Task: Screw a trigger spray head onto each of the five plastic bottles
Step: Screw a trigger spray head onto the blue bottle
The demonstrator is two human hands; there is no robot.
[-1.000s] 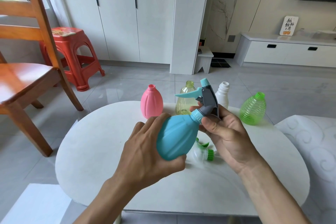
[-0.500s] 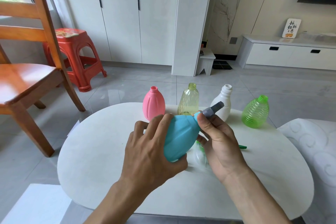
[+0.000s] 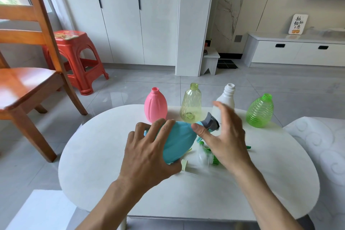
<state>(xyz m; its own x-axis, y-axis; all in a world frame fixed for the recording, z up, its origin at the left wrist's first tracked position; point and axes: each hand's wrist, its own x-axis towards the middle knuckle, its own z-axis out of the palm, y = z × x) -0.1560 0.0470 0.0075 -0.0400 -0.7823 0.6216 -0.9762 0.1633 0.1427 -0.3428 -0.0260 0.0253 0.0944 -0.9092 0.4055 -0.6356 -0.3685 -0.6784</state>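
My left hand [image 3: 149, 153] grips a blue bottle [image 3: 178, 142], tilted with its neck toward the far right. A grey and blue trigger spray head [image 3: 211, 122] sits on that neck. My right hand [image 3: 225, 136] hovers beside the head with fingers spread, slightly blurred, holding nothing. At the back of the white table [image 3: 93, 155] stand a pink bottle [image 3: 155, 105], a yellow-green clear bottle [image 3: 191, 106], a white bottle [image 3: 226, 97] and a green ribbed bottle [image 3: 260, 111], all without heads. Loose spray heads [image 3: 207, 155] with green parts lie under my right hand, partly hidden.
A wooden chair [image 3: 24, 80] stands to the left of the table and a red plastic stool [image 3: 78, 58] behind it. A white patterned cushion [image 3: 321, 145] borders the table's right side. White cabinets line the far wall.
My right hand has let go of the trigger head and opened its fingers. The blue bottle has dropped lower and tilted more toward the table.
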